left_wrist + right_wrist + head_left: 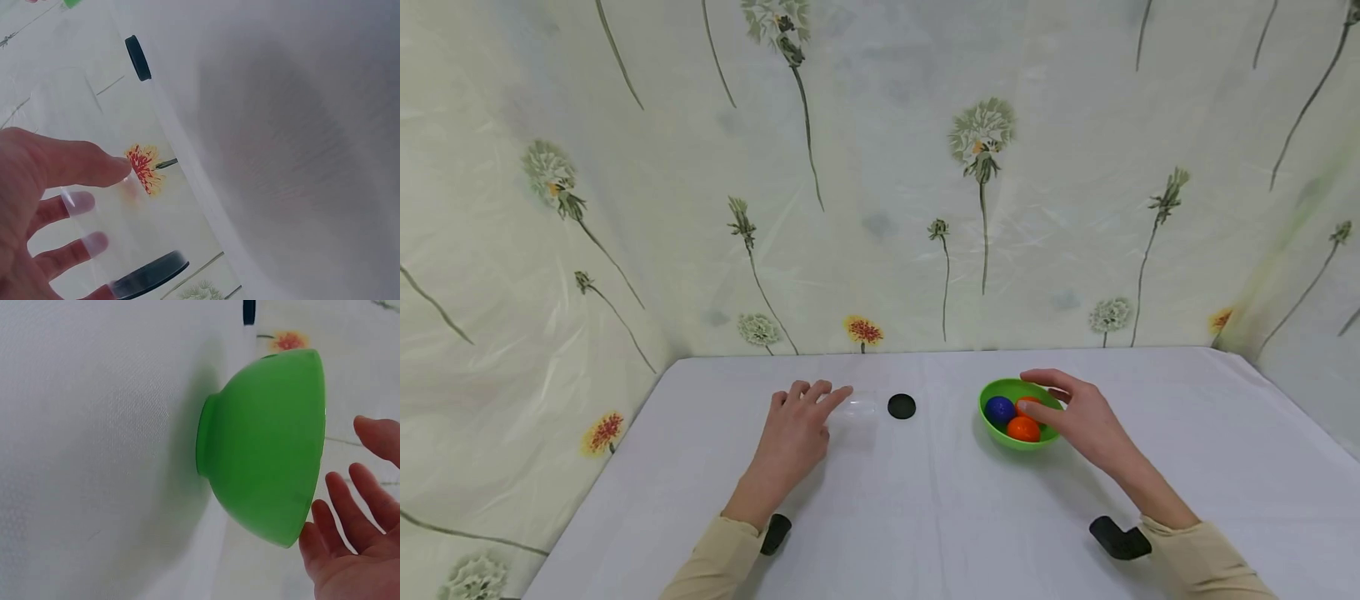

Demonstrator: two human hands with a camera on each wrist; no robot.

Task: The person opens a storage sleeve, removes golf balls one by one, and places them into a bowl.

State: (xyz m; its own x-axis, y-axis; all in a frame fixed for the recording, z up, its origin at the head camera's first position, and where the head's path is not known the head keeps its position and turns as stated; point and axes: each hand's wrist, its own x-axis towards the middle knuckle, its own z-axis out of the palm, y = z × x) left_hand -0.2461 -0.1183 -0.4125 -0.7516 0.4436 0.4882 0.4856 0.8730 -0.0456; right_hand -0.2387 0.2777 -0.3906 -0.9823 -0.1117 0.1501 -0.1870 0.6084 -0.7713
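My left hand (793, 429) holds a clear plastic tube (861, 406) on its side, thumb on the near side. Through its wall several fingertips (94, 244) show in the left wrist view. A dark cap (150, 275) covers the tube's left end. Just past its right end, a black round lid (902, 407) lies on the table. My right hand (1078, 417) hovers at the right rim of a green bowl (1018, 445), fingers spread, thumb over the bowl. Inside the bowl are a blue ball (999, 410) and two orange balls (1023, 429), one partly hidden by the thumb.
A white cloth covers the table (940, 517). Behind and beside it hangs a pale curtain (880, 167) printed with dandelions. Black wrist devices (1120, 538) show beside both sleeves.
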